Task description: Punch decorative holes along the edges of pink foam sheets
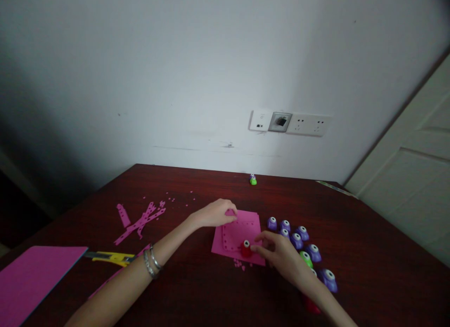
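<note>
A pink sheet [218,245] lies on the table, with a smaller pink paper [234,233] on top that has small holes along its edges. My left hand [217,212] is at the upper left of these papers, finger and thumb closed together on the smaller paper's corner. Near the front edge of that paper stands a red craft punch [246,250] with a white and black top. My right hand [277,252] is just right of the punch, thumb and forefinger apart, the thumb tip beside or touching its side. Pink punched-out bits [241,265] lie in front.
Several purple punches [314,253] and a green punch [305,258] stand at the right, partly behind my right arm. Pink strips [140,222] lie at the left. A yellow cutter knife [114,258] is near my left forearm, beside a large pink sheet [38,275].
</note>
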Motion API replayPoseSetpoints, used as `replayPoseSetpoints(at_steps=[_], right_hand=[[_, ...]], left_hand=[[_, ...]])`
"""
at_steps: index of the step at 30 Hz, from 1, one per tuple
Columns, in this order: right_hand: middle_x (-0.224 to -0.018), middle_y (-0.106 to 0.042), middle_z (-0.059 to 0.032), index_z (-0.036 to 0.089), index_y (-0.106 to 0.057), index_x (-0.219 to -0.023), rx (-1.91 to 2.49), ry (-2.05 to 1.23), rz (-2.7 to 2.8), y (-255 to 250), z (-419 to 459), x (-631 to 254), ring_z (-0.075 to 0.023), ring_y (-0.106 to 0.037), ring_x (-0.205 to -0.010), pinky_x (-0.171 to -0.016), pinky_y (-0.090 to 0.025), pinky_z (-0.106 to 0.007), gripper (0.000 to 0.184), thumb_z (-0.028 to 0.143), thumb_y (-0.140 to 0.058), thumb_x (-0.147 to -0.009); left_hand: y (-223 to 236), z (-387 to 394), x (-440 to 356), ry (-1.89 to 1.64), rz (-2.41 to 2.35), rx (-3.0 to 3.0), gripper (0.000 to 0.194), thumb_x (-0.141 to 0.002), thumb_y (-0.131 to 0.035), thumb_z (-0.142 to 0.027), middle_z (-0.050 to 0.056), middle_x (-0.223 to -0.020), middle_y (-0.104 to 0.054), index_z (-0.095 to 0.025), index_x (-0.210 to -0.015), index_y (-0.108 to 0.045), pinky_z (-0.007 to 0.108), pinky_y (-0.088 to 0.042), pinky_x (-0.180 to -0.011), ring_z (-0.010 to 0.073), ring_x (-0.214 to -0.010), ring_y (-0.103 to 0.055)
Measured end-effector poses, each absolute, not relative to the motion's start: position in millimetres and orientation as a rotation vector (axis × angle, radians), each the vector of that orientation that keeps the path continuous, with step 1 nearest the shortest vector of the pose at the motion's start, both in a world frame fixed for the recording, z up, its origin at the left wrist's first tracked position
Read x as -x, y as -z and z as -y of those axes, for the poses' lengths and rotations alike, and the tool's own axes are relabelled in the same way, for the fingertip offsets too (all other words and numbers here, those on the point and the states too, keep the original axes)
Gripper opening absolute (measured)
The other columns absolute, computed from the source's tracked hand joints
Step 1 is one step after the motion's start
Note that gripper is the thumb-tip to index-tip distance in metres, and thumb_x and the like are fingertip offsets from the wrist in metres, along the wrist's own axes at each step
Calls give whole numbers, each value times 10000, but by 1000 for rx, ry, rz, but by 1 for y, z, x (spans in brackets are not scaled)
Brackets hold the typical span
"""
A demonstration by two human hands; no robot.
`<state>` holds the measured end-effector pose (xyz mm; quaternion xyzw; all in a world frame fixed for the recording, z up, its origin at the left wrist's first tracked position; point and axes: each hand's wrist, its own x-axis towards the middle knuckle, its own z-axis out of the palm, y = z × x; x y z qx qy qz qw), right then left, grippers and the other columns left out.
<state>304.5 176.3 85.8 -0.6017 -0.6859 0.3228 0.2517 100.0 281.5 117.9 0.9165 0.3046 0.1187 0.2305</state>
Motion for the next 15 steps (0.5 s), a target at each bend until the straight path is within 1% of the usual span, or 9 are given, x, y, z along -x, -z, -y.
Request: replayPoseSetpoints(at_steps=[2, 4, 6, 8, 10, 12, 15], right_hand=[[-528, -527, 46, 156, -605, -846, 1631, -1033, 1860, -86, -182, -306, -80, -458, -413, -383, -308, -187, 217, 351, -575, -755], [-509, -526, 53, 154, -576, -845, 1625, -1195, 1849, -85, -189, -308, -69, -431, -367, -334, -279, -173, 244, 382, -564, -758], [-500, -538, 51, 159, -545, -821, 1622, -1317, 1821, -85, -195, -310, -64, -416, -344, -304, -262, -164, 281, 433, -553, -762], [-497, -551, 49, 165, -528, -801, 1629, -1405, 1784, -86, -201, -312, -55, -397, -328, -287, -243, -156, 313, 476, -541, -764], [-467, -543, 44, 163, -532, -714, 1634, -1477, 1770, -87, -205, -313, -43, -361, -310, -276, -207, -153, 355, 514, -524, -766], [-416, -512, 38, 159, -522, -588, 1642, -1525, 1791, -87, -209, -313, -34, -326, -295, -271, -176, -157, 432, 556, -513, -758], [-374, -486, 31, 163, -501, -488, 1664, -1577, 1859, -89, -211, -309, -36, -323, -287, -271, -173, -163, 514, 614, -503, -733]], left_hand=[[-115, -279, -102, -359, -847, -2520, 193, -805, -498, -266, 53, -891, -628, -147, -845, -644, 266, -416, -759, 148, -817, -567], [-113, -275, -105, -387, -845, -2526, 178, -798, -498, -243, 47, -836, -621, -138, -798, -642, 250, -407, -710, 133, -760, -555], [-112, -272, -107, -400, -863, -2502, 206, -812, -480, -261, 43, -798, -619, -129, -784, -637, 241, -397, -669, 120, -710, -545], [-111, -272, -108, -371, -866, -2437, 259, -825, -471, -320, 28, -730, -615, -126, -756, -629, 232, -387, -619, 105, -644, -532], [-111, -273, -110, -283, -841, -2326, 323, -821, -474, -387, 12, -644, -597, -128, -691, -615, 224, -380, -571, 92, -574, -519], [-111, -275, -112, -167, -830, -2174, 373, -807, -481, -445, 5, -593, -582, -133, -641, -598, 217, -377, -519, 82, -514, -509], [-110, -276, -116, 4, -839, -1978, 411, -803, -468, -489, 2, -554, -568, -139, -624, -588, 205, -350, -438, 70, -436, -476]])
